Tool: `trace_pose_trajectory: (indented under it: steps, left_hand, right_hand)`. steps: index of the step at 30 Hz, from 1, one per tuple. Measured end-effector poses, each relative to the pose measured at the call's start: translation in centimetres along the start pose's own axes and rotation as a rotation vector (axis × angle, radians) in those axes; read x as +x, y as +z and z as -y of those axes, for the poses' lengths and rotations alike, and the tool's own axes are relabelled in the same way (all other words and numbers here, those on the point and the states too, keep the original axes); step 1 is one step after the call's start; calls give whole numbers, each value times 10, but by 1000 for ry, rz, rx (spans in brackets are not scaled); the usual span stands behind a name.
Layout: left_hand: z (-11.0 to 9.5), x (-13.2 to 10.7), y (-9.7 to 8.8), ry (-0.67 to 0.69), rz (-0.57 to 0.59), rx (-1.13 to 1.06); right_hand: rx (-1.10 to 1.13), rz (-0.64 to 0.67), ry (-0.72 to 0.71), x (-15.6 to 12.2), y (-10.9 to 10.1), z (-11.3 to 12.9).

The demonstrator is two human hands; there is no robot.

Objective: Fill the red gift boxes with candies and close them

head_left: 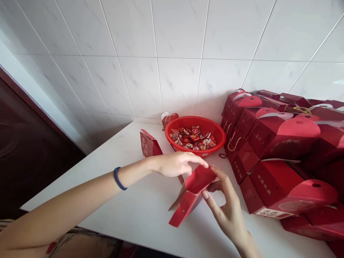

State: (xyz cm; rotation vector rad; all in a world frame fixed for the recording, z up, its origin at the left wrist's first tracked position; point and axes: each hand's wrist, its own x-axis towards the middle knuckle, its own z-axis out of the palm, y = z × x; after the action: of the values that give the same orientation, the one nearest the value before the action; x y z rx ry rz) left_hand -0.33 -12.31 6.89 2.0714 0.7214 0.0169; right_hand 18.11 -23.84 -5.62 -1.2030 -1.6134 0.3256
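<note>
A small red paper gift box (192,197), its top open and flaps spread, is tilted above the white table in front of me. My right hand (227,200) grips its right side, with the thumb on the near wall and the fingers at the far edge. My left hand (176,164), a dark blue band on its wrist, reaches over the box's far left edge. Its index finger is stretched out towards the rim, and the fingers are apart; whether they touch the card I cannot tell. Just beyond stands a red plastic basin (222,138) holding wrapped candies (192,138).
Another small red box (150,144) stands left of the basin. Behind the basin is a clear-and-red container (168,120) against the tiled wall (180,86). Stacked red gift boxes (271,138) with rope handles fill the right side of the white table (115,211).
</note>
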Motion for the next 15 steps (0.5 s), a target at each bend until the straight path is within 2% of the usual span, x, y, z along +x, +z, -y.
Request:
trace_pose_trajectory:
  steps: [3,7,15]
  left_hand:
    - [1,-7,1,5,119,141]
    - [-2,-12,9,37,168,284]
    - [4,5,25,193,24,412]
  right_hand:
    - [8,-11,40,2,1,-5]
    - [36,6,50,7,2,-8]
    - [80,72,157,18,4,-8]
